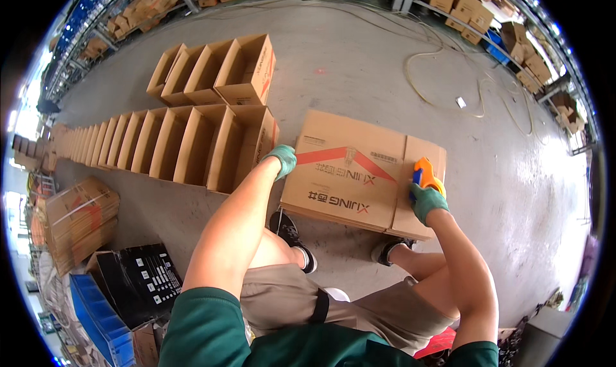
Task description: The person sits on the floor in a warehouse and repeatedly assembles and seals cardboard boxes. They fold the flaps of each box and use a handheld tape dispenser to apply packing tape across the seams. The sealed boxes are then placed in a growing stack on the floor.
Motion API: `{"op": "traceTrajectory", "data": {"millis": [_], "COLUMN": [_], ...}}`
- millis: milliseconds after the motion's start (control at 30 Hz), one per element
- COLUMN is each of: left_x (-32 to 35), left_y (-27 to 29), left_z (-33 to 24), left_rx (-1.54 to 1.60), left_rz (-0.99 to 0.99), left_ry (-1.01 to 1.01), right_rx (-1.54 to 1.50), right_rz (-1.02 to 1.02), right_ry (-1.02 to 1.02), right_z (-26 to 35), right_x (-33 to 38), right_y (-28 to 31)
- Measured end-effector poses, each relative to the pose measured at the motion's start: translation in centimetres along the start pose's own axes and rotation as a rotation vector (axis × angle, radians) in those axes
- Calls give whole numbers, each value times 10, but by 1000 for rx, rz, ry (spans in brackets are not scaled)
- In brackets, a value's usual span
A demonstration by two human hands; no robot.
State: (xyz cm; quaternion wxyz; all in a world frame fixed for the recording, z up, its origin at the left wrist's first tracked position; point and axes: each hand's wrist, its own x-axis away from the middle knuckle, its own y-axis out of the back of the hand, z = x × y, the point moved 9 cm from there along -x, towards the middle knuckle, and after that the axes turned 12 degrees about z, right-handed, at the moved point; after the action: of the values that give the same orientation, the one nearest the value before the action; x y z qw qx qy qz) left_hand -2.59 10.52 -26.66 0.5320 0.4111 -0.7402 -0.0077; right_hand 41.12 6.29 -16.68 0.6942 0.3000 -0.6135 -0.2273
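Observation:
A brown cardboard box (350, 168) with a red stripe lies on the concrete floor in front of me, its closed flaps facing up. My left hand (282, 158), in a green glove, presses on the box's left edge. My right hand (427, 200), also gloved in green, grips an orange tape dispenser (427, 174) set against the box's right side. Both of my shoes (292, 235) stand just below the box.
A long row of open cardboard boxes (186, 142) stretches left, with a second short row (215, 72) behind. A bundled stack of flat cartons (80, 219) lies at left, beside a black box (138, 280) and blue crate (96, 315). A hose (449, 78) winds across the floor; shelving lines the walls.

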Motion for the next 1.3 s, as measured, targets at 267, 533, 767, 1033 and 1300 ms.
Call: {"op": "traceTrajectory", "data": {"millis": [267, 533, 767, 1033, 1300], "left_x": [38, 163, 398, 458, 460], "left_y": [12, 19, 66, -19, -19], "left_z": [15, -57, 15, 259, 172], "left_rx": [60, 143, 296, 682, 690], "left_rz": [-149, -168, -530, -601, -800], "left_ry": [-14, -397, -610, -251, -550], "right_rx": [-657, -395, -966, -608, -564], "right_rz": [58, -271, -579, -684, -787], "right_ry": [-62, -249, -29, 148, 104], "right_z": [-18, -76, -47, -32, -45], "right_x": [-34, -86, 36, 123, 141], "right_y": [-23, -41, 60, 77, 85]}}
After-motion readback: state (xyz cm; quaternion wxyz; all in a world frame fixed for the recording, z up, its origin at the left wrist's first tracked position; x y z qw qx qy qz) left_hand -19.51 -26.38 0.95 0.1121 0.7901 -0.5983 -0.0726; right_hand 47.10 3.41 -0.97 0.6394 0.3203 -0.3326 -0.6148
